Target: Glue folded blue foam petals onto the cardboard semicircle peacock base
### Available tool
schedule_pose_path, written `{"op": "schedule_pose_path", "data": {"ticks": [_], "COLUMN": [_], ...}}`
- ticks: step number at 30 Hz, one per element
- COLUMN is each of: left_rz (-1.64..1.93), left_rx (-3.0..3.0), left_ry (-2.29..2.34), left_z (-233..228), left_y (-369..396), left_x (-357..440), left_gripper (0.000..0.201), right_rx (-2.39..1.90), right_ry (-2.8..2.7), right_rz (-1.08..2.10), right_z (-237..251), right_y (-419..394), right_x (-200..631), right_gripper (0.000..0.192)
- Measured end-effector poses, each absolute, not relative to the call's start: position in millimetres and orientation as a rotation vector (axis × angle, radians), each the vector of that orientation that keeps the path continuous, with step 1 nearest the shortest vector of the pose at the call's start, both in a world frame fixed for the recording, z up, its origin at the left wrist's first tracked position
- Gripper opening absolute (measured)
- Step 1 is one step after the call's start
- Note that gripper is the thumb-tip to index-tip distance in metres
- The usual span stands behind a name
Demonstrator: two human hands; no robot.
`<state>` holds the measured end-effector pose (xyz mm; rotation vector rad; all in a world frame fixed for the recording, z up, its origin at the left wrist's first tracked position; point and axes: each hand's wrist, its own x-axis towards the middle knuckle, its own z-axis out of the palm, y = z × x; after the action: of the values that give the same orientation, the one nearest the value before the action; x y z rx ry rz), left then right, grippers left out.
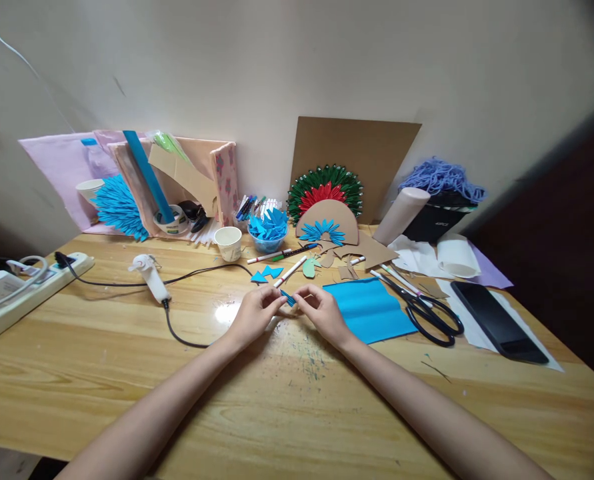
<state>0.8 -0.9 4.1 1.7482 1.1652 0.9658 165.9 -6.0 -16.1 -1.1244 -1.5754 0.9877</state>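
My left hand [254, 313] and my right hand [321, 313] meet over the middle of the wooden table [127, 373], fingertips pinching a small blue paper piece [288, 298] between them. A sheet of blue paper [369, 309] lies just right of my right hand. Two folded blue paper pieces [267, 273] rest on the table just beyond my hands, beside a white marker [290, 271].
Black scissors [429, 313] and a black phone [499, 322] lie at the right. A glue gun [149, 275] with its cord and a power strip [21, 290] sit at the left. A paper cup [228, 243], a bowl of blue pieces [267, 230], cardboard fan shapes [327, 223] and yarn [441, 177] line the wall.
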Motion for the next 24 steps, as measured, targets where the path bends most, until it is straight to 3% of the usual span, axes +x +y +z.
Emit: {"op": "schedule_pose_path", "data": {"ticks": [24], "left_rz": [0.963], "left_rx": [1.807], "left_ry": [1.216], "left_z": [7.1], "left_y": [-0.2], "left_x": [-0.1], "left_gripper": [0.019], "right_rx": [-1.14], "right_ry": [-1.62], "right_rz": [0.944], "right_z": [-17.8], "right_y": [-5.9], "right_x": [165.5], "right_gripper": [0.018]}}
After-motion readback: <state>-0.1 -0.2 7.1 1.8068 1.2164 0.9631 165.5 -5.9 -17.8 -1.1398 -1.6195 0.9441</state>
